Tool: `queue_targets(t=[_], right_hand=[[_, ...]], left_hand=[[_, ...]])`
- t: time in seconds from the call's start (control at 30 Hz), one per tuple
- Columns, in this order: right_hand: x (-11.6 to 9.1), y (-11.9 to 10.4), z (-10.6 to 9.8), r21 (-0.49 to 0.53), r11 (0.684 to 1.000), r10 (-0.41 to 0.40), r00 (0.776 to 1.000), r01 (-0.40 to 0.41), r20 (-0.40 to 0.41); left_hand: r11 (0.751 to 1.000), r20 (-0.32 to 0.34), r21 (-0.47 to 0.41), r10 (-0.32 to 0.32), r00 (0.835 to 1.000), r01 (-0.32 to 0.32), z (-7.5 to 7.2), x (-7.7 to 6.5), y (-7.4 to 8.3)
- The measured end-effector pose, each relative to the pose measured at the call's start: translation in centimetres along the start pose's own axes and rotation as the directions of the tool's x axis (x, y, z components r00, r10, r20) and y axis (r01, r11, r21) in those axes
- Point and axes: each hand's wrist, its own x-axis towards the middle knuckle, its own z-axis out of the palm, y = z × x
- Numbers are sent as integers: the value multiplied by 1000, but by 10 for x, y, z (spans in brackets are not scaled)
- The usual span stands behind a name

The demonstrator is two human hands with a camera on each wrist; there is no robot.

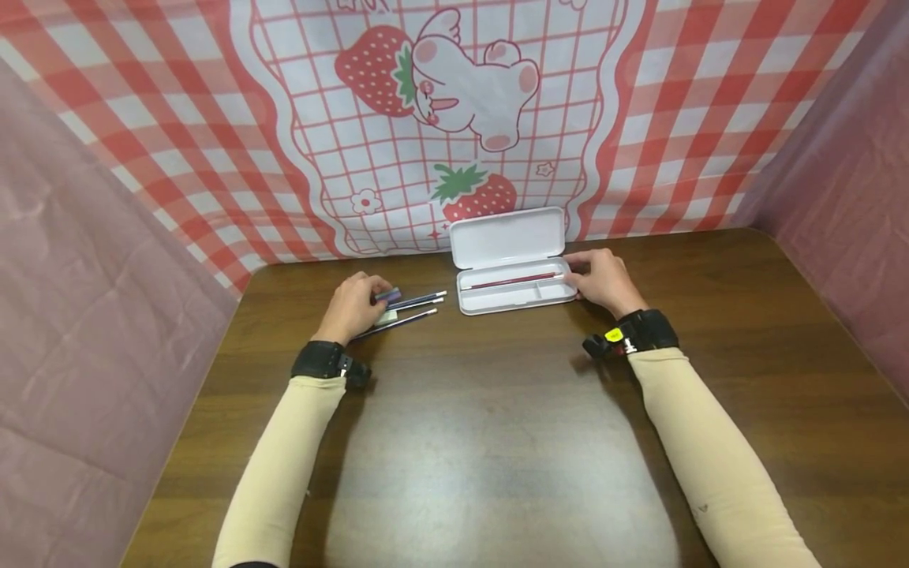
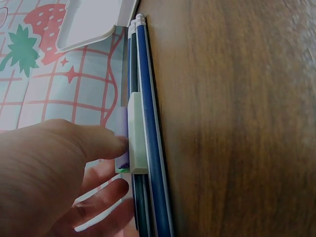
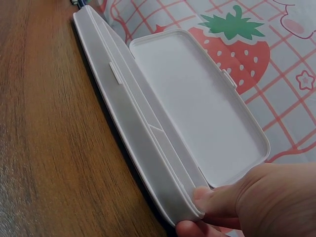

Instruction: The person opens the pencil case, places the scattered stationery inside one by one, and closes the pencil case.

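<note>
My left hand pinches a small purple block, apparently an eraser, between thumb and fingers. Right beside it a pale green eraser lies among several dark blue pencils with white ends. At the other side, the right hand grips the right end of a white pencil case, thumb on its rim and fingers low at the outer wall. The case's lid stands open against the backdrop. One red pencil lies lengthwise in the back of the case, which has a small divider at the front right.
Brown wooden table under everything. Behind it hangs a red-and-white checked cloth with strawberries and a cartoon animal. Pink cloth closes off both sides. A black camera strap circles each wrist.
</note>
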Motion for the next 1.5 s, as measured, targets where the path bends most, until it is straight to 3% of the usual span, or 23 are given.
queue_targets(t=[0.23,0.9,1.2,1.5], right_hand=[[-1,0,-1,25,1000,0,1000,0,6],[1,2,0,66,998,16,1000,-16,9],[0,1,1,81,996,23,1000,-23,9],[0,1,-1,89,996,29,999,-30,17]], left_hand=[[1000,-21,-13,20,1000,-20,-2,1,6],[997,-29,-30,-71,997,70,0,0,11],[998,-44,-24,-63,997,62,-2,1,13],[1000,-87,-4,-30,996,30,-2,16,8]])
